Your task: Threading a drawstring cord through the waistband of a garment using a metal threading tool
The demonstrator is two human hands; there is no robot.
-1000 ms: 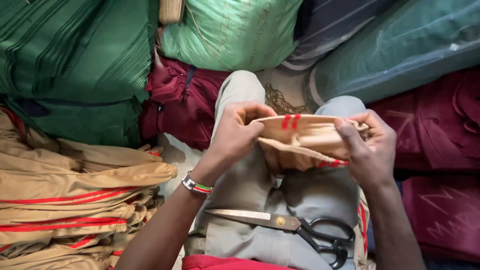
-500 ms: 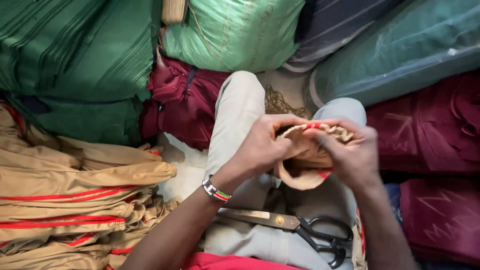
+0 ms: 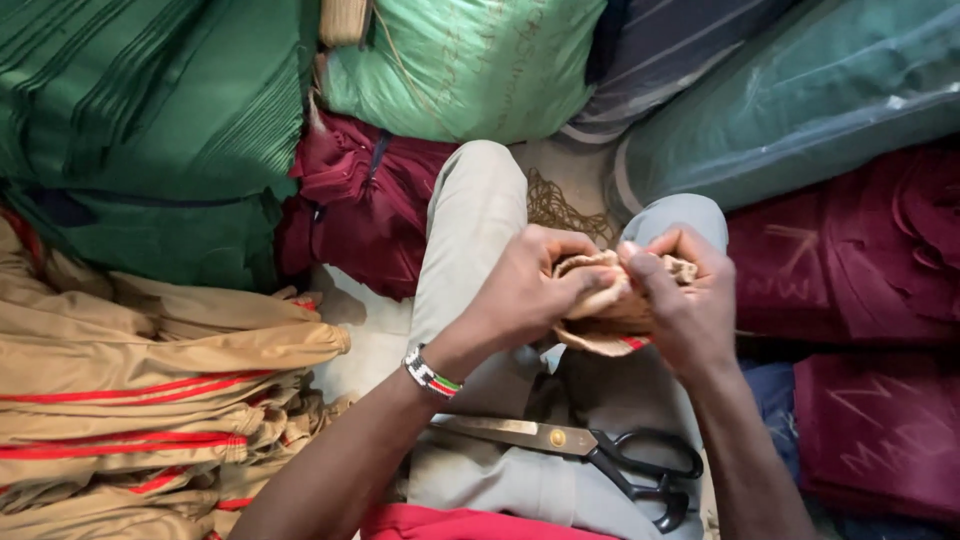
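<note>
Both hands work one small tan fabric piece [image 3: 610, 300] held over the person's lap. Left hand [image 3: 525, 290] has its fingers curled shut on the piece's left side, thumb pressing on top. Right hand [image 3: 685, 300] pinches the right side, fingertips bent in on the cloth. Hands nearly touch each other, with the fabric bunched between them. A bit of red trim [image 3: 632, 342] shows at the piece's lower edge, under the right hand.

Beaded bracelet [image 3: 430, 373] sits on the left wrist. Black-handled scissors [image 3: 580, 450] lie on the lap below the hands, blades shut and pointing left, not touched by either hand. Legs are in grey trousers [image 3: 470, 230], knees pointing up the frame.

Around the person: stack of tan garments with red stripes [image 3: 150, 400] at the left; folded green cloth [image 3: 150, 110] at upper left; maroon garment pile [image 3: 350, 200] just beside the left knee; light green bundle [image 3: 460, 60] at top centre; teal wrapped bundle [image 3: 800, 110] at upper right; maroon fabric stacks with chalk marks [image 3: 860, 330] at the right. Red cloth [image 3: 450, 522] shows at the bottom edge. A tangle of brown netting [image 3: 555, 205] lies between the knees.
</note>
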